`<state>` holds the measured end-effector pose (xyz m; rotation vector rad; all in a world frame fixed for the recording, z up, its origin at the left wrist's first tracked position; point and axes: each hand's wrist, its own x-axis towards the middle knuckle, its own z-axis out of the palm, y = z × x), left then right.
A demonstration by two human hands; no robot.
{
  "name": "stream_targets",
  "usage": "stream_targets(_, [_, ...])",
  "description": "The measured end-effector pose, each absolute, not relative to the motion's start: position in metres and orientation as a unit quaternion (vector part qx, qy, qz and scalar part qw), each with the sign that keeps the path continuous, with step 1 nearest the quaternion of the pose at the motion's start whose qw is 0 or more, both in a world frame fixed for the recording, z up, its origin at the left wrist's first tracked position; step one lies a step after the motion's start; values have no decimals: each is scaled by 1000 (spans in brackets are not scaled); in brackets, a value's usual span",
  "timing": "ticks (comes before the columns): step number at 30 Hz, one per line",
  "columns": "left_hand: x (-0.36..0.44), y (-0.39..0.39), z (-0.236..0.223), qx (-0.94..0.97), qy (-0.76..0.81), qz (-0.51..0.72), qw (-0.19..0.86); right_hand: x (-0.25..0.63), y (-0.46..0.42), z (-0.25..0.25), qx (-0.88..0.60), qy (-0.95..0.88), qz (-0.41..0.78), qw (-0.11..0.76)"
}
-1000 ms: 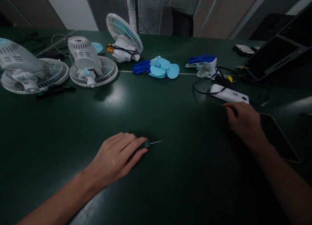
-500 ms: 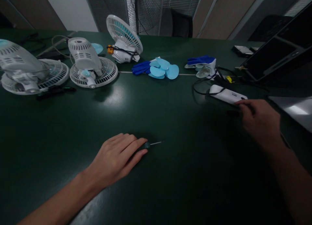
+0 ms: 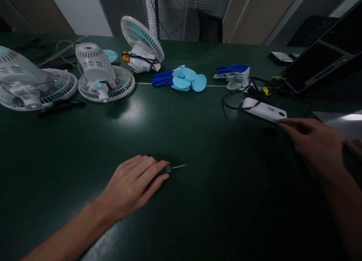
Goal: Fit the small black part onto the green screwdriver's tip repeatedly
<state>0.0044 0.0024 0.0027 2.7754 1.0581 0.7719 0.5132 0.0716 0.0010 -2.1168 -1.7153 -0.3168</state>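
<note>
Resting on the green table, my left hand [image 3: 138,183] is closed around the dark green handle of a screwdriver [image 3: 169,169], its thin metal shaft pointing right. My right hand [image 3: 316,144] is at the right, with thumb and forefinger pinched together beside the end of a long white device [image 3: 264,109]. Whether those fingertips touch the device or hold something small cannot be made out. A black cable [image 3: 233,107] loops by the device's left end. Under the fingertips lies a dark round patch [image 3: 270,131], too dim to identify.
Two white fans [image 3: 97,70] lie face down at left, near a dark tool [image 3: 60,107]. Another fan [image 3: 143,46] stands behind. Light blue blades [image 3: 189,79] and blue-white gloves [image 3: 233,74] lie farther back. At right are a grey flat panel [image 3: 338,121] and another person's fingers [image 3: 355,146].
My right hand has moved right, and its thumb and forefinger have come together. The dark flat panel near it has shifted, showing a grey surface farther right. My left hand stays with the screwdriver.
</note>
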Motion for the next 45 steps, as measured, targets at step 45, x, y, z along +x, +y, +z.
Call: stream_targets(45, [3, 2, 1, 905, 345, 241, 55, 531, 77, -16, -579, -793, -112, 151])
